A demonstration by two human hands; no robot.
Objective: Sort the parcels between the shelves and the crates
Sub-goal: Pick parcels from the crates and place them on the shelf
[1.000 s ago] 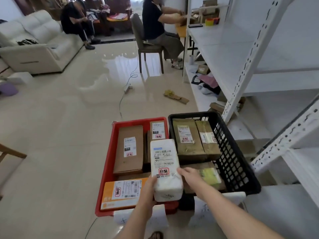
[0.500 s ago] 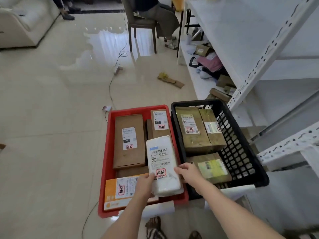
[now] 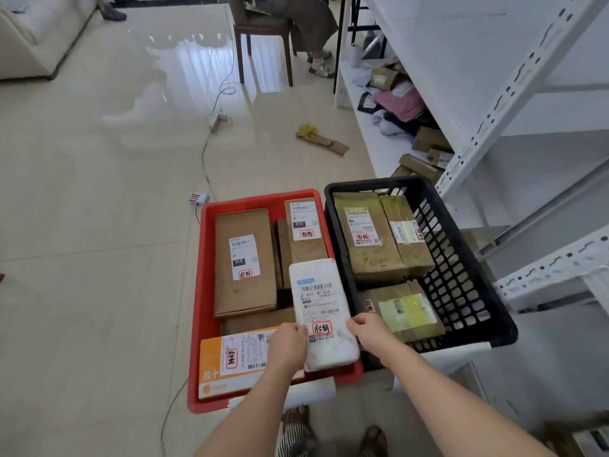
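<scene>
A white wrapped parcel (image 3: 321,305) with a barcode label lies low over the right side of the red crate (image 3: 205,291). My left hand (image 3: 290,344) grips its near left edge and my right hand (image 3: 370,331) grips its near right edge. The red crate holds several brown cardboard boxes (image 3: 245,262) and an orange-and-white parcel (image 3: 227,361) at its near end. To its right stands a black mesh crate (image 3: 461,268) with olive-brown parcels (image 3: 365,239) and one with a yellow-green label (image 3: 407,311).
White metal shelves (image 3: 494,103) run along the right, with loose parcels and bags (image 3: 402,107) on the lowest level. A cable and power strip (image 3: 216,120) lie on the tiled floor beyond the crates. A seated person on a chair (image 3: 263,37) is farther back. My feet show below.
The white parcel has come down from above the crates to sit low in the red crate's right side. Both hands stayed on it. The view tilted downward.
</scene>
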